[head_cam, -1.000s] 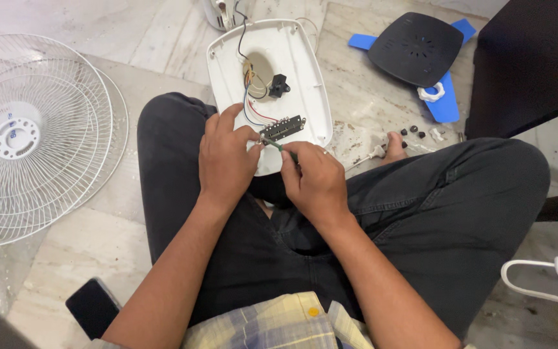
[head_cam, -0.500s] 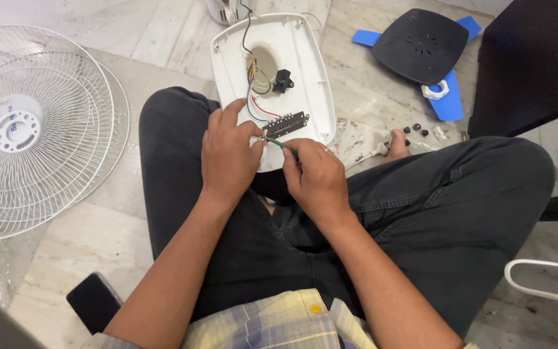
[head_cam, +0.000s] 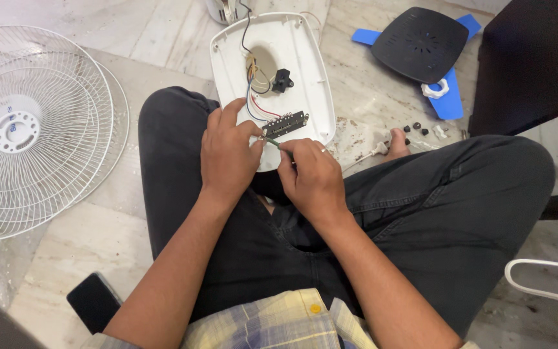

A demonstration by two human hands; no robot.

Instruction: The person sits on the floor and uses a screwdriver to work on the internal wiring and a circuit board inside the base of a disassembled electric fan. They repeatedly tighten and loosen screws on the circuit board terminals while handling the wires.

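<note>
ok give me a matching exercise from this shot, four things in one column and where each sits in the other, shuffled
Things:
1. fan grille
2. white panel
3. blue blade
4. white cable

Places:
A. far right, low on the floor
B. on the lap, under both hands
C. floor at the left
D. upper right, under a black cover

Pairs: 1-C, 2-B, 3-D, 4-A

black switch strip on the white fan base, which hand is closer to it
Left. The left hand has its fingertips right beside the black switch strip on the white fan base; the right hand sits just below it, pinching a thin wire.
</note>
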